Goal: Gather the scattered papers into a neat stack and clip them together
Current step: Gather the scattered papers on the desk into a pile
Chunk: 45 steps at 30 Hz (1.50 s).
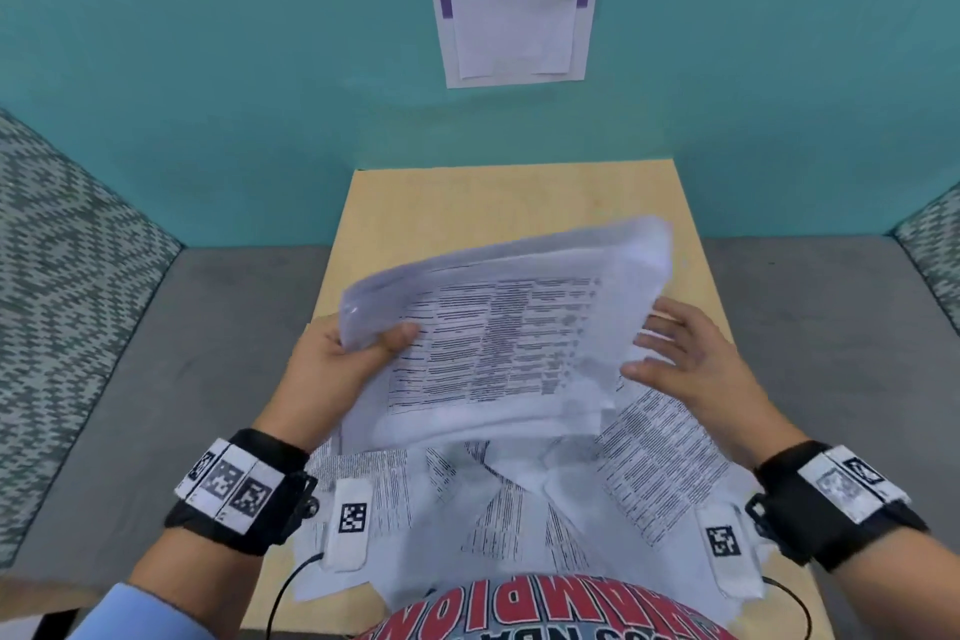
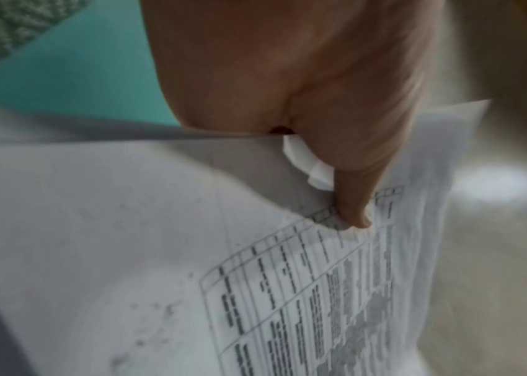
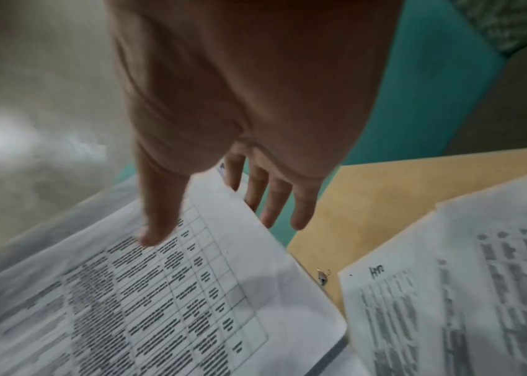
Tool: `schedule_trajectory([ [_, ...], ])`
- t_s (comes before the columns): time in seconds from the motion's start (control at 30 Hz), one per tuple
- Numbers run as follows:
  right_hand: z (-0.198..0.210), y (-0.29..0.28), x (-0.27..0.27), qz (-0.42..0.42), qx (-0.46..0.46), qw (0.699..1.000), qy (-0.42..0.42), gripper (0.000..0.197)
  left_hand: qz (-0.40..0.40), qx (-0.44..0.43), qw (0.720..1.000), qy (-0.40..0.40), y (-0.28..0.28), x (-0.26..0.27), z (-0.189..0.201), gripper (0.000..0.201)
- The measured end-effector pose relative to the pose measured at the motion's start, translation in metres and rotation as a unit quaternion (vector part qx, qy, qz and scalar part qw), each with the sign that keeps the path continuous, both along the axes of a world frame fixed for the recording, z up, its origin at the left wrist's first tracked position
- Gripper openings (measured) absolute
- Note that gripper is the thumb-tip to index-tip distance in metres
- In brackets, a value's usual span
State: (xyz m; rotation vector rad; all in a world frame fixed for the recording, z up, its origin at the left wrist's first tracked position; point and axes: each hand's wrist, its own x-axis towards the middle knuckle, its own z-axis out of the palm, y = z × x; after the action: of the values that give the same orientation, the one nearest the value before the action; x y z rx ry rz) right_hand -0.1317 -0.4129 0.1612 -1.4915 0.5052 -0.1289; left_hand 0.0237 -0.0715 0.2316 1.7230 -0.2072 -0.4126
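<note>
While left hand (image 1: 347, 353) pinches papers (image 1: 498, 327), tabletop (image 1: 467, 198) beyond

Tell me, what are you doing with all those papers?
A person is gathering printed white paper sheets at a light wooden table. The left hand pinches a lifted bundle of printed sheets at its left edge. The right hand, fingers straight, is at the bundle's right edge. More loose printed sheets lie scattered on the table nearer the person. A small metal clip lies on the table beside them. Nothing is clipped yet.
</note>
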Motion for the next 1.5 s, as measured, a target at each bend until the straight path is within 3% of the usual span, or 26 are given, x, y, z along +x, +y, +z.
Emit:
schedule_trajectory([
  [0.1, 0.006, -0.005, 0.007, -0.036, -0.049, 0.998, -0.023, 0.090, 0.020, -0.061, 0.998, 0.010, 0.008, 0.001, -0.009, 0.020],
  [0.23, 0.012, -0.008, 0.011, 0.039, 0.018, 0.999, -0.017, 0.074, -0.012, -0.092, 0.996, 0.015, 0.014, 0.004, -0.019, 0.023],
  [0.3, 0.022, -0.002, 0.014, 0.064, 0.026, 0.998, -0.008, 0.055, -0.025, -0.099, 0.994, 0.022, 0.016, 0.006, -0.021, 0.026],
  [0.43, 0.035, 0.007, 0.013, 0.028, -0.035, 0.998, -0.048, 0.015, -0.016, -0.098, 0.995, 0.002, 0.017, 0.010, -0.021, 0.027],
  [0.53, 0.029, 0.015, 0.008, -0.031, -0.073, 0.995, -0.067, 0.027, -0.011, -0.099, 0.995, 0.008, 0.019, 0.008, -0.027, 0.044],
  [0.63, -0.005, 0.016, -0.006, 0.001, -0.058, 0.998, -0.039, 0.025, -0.006, -0.052, 0.997, 0.050, 0.018, 0.000, -0.062, 0.047],
  [0.77, -0.068, 0.008, -0.021, 0.055, -0.168, 0.981, 0.074, 0.018, -0.074, 0.122, 0.988, 0.052, 0.022, -0.006, -0.132, 0.023],
  [0.83, -0.082, 0.010, -0.018, 0.053, -0.199, 0.974, 0.098, 0.022, -0.073, 0.151, 0.985, 0.044, 0.021, -0.005, -0.149, 0.020],
  [1.07, -0.064, 0.001, -0.005, -0.025, -0.166, 0.985, 0.037, 0.012, 0.003, 0.070, 0.997, 0.034, 0.010, 0.011, -0.131, 0.012],
  [1.17, -0.070, -0.001, -0.009, 0.007, -0.170, 0.984, 0.057, 0.022, -0.041, 0.107, 0.992, 0.043, 0.016, 0.010, -0.138, 0.026],
  [1.3, -0.073, 0.000, -0.009, 0.024, -0.185, 0.979, 0.080, 0.020, -0.062, 0.180, 0.981, 0.038, 0.022, 0.007, -0.149, 0.009],
  [1.5, -0.056, -0.003, -0.008, -0.027, -0.160, 0.986, 0.042, 0.016, -0.021, 0.090, 0.995, 0.038, 0.022, 0.004, -0.131, 0.017],
])
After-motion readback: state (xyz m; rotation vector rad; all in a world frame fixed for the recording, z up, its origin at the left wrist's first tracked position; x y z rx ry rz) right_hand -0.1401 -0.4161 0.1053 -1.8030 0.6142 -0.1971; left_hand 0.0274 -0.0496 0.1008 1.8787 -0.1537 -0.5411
